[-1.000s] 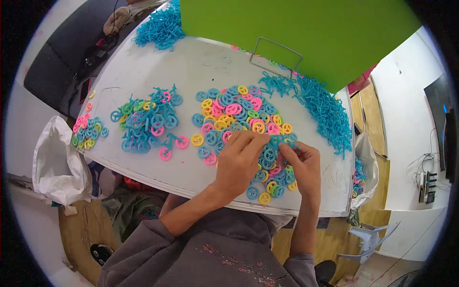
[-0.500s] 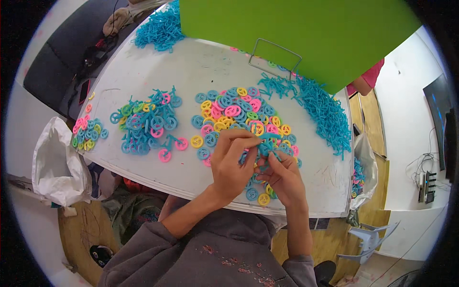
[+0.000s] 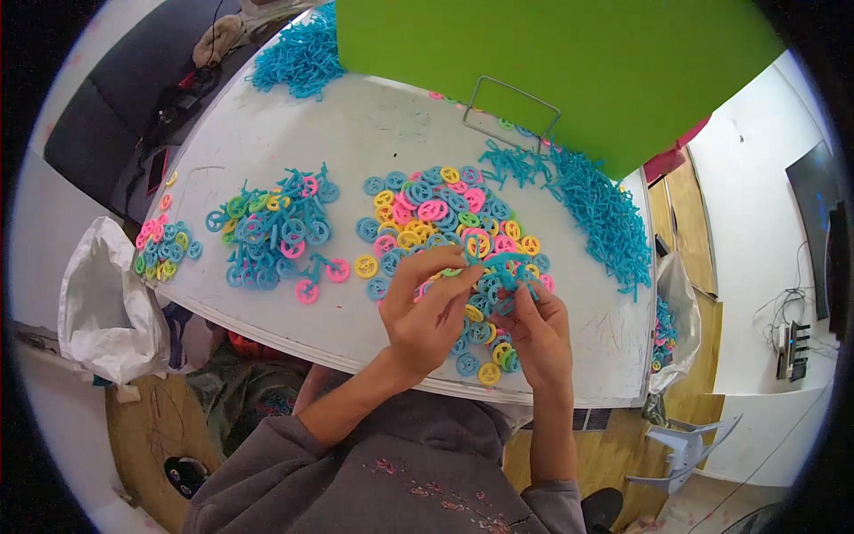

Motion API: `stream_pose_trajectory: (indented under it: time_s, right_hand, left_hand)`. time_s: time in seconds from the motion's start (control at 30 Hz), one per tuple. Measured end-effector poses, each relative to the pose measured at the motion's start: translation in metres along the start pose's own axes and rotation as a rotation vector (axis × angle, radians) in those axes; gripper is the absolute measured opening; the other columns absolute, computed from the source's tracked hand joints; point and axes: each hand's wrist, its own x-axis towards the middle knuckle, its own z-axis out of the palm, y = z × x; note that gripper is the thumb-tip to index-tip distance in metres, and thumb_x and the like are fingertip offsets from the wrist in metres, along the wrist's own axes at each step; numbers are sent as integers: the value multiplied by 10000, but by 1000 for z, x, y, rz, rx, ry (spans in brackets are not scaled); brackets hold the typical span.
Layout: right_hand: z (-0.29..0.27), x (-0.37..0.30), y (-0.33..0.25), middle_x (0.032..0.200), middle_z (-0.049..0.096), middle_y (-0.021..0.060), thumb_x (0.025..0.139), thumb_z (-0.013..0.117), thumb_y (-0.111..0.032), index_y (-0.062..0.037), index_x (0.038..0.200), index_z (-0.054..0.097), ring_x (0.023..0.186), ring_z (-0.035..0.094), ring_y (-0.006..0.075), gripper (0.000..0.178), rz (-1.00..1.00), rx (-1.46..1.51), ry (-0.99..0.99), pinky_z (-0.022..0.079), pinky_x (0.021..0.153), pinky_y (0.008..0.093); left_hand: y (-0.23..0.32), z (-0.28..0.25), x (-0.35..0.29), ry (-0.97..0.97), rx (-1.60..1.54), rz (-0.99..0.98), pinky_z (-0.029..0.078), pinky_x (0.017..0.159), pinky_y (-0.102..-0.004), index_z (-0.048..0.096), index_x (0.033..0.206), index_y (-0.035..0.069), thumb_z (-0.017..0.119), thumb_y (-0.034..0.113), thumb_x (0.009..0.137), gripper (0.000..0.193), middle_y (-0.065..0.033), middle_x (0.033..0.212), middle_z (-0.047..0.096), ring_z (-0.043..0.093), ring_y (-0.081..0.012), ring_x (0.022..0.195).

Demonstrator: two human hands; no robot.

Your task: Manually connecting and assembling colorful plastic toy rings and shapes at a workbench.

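Observation:
My left hand point(image 3: 425, 311) is closed in a pinch over the pile of small plastic wheels point(image 3: 431, 210), with what looks like a blue wheel point(image 3: 471, 247) at its fingertips. Close beside it, my right hand point(image 3: 541, 336) pinches a teal plastic frame piece point(image 3: 511, 261) between thumb and fingers. The fingers partly hide both parts, and whether the two touch is hard to tell. Pink, yellow, green and blue wheels lie spread on the white table point(image 3: 356, 125) beneath and around my hands.
Teal frame pieces point(image 3: 600, 214) are heaped at the right, with another heap point(image 3: 298, 58) at the far left. Frames with wheels attached point(image 3: 271, 231) form a pile left of centre. Beyond stand a green board point(image 3: 534, 62) and a wire stand point(image 3: 514, 80). White sacks point(image 3: 111, 303) hang beside the table.
My hands have drawn slightly apart. The left has shifted a little left and down, and a blue ring shape now shows at its fingertips. The teal piece stays in my right hand.

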Motion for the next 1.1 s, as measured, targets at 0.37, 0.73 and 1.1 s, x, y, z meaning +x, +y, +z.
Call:
stream_pose_trajectory:
  time_s: [0.37, 0.73, 1.1]
  right_hand:
    - [-2, -1, 2, 976, 646, 75, 967, 496, -201, -17, 1058, 593, 847, 618, 130, 227, 99, 306, -86, 547, 754, 311]
    - [-13, 0, 1, 935, 640, 62, 952, 527, -209, -18, 1005, 608, 764, 600, 127, 214, 242, 274, -150, 520, 677, 282]
    - [-21, -1, 13, 972, 573, 64, 924, 563, -216, -36, 1065, 563, 744, 574, 143, 229, 525, 730, -292, 503, 686, 308]
  left_hand:
    - [1, 0, -5, -56, -85, 57, 522, 820, -384, 623, 925, 19, 702, -79, 702, 255, -134, 938, 660, 639, -300, 950]
    - [9, 1, -2, -84, -74, -184, 523, 698, -298, 631, 902, 18, 667, -106, 709, 232, -126, 912, 653, 631, -228, 775]
    - [8, 2, -3, -140, -119, -242, 525, 612, -305, 600, 933, 14, 598, -147, 722, 265, -131, 873, 621, 609, -219, 731]
